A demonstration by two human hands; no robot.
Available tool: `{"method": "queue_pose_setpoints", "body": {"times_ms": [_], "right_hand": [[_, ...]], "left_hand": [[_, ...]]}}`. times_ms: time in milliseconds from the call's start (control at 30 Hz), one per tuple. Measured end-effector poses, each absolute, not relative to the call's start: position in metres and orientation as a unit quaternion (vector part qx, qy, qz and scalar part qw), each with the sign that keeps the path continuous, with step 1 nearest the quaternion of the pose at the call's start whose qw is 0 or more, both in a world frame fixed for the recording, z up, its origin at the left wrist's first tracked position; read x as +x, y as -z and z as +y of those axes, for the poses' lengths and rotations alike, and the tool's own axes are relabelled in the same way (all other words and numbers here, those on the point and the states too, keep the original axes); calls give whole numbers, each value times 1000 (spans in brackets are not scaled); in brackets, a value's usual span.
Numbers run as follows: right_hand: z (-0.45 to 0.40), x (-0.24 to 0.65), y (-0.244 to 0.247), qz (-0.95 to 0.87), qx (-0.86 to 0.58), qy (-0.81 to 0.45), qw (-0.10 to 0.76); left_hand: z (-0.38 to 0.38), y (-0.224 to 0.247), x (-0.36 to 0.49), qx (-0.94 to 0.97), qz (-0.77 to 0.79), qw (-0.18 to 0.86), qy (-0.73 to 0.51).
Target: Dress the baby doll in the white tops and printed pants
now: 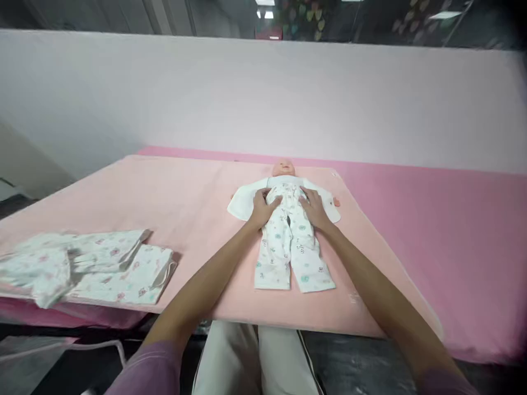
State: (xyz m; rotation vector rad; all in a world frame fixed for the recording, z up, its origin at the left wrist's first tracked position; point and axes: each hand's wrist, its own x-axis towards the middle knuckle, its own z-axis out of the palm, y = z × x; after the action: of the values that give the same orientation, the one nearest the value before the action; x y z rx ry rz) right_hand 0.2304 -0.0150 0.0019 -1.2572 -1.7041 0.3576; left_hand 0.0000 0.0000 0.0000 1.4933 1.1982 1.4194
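Patterned pants [294, 241] lie on the doll [284, 168], legs toward me, waistband over its white top [247, 201]. My left hand [263, 208] and right hand [315, 209] rest on the waist sides, thumbs inward and apart from fingers; can't tell if I'm pinching cloth. Pink mat [197, 192] underneath; folded printed clothes [119, 269] off left.

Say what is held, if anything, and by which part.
Left hand and right hand touch the printed trousers near the waist; whether they grip cannot be told.
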Motion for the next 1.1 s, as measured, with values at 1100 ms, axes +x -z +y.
{"method": "queue_pose_setpoints", "body": {"times_ms": [1100], "right_hand": [[-169,261,-58,-751,-514,-353,217]], "left_hand": [[-141,-68,-63,761,443,452,-142]]}}
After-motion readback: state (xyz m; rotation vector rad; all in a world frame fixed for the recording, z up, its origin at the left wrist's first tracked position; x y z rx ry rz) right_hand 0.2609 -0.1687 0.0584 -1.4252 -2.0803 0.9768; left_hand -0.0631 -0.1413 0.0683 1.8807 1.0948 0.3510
